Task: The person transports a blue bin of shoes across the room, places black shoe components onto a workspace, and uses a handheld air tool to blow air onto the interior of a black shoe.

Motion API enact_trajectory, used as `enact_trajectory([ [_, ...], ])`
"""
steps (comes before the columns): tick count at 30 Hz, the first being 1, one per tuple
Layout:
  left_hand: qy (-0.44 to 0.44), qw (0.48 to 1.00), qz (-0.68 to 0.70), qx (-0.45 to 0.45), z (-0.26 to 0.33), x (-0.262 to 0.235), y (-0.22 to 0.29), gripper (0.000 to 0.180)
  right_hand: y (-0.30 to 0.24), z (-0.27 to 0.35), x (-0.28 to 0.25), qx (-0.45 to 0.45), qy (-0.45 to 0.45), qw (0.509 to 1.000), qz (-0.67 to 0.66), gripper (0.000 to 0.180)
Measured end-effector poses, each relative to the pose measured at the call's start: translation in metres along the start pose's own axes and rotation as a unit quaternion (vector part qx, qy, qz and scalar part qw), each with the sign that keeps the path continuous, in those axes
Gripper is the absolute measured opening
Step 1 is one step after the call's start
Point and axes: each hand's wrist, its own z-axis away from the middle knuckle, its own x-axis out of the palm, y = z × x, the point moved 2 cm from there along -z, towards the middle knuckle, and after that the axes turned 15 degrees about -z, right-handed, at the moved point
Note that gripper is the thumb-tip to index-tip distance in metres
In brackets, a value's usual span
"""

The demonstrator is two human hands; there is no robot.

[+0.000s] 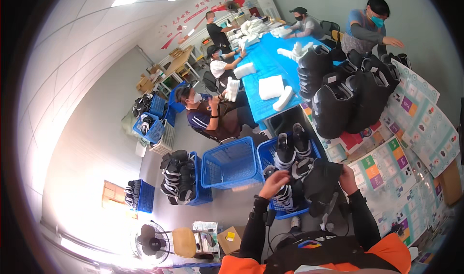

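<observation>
In front of me hangs a black shoe upper (321, 183), its dark fabric tilted downward over the rim of a blue basket (263, 151). My right hand (347, 179) grips its right edge, with the fingers partly hidden. To the left, my left hand (274, 183) reaches over the basket with its fingers extended and apart, close to a black-and-white shoe (283, 193). Whether it touches that shoe I cannot tell. More black shoes with grey-white trim (285, 153) stand in the same basket.
Stacked black uppers (360, 97) rise on a paper-covered table (382, 177) at my right. Another blue basket (229, 165) adjoins on the left, beside a shoe-filled one (200, 189). Several people work along a blue table (263, 61) with white padded pieces (270, 87). A chair (184, 242) stands lower left.
</observation>
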Motion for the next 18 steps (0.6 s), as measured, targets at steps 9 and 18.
enact_trajectory([
  [9,0.054,0.977,-0.011,-0.208,0.031,-0.107,-0.011,0.096,-0.022,0.040,-0.032,-0.036,0.172,0.958,0.226,0.025],
  [18,0.011,0.974,0.142,0.175,0.076,-0.159,0.144,0.089,-0.116,0.019,0.024,-0.251,0.221,0.914,0.230,0.039],
])
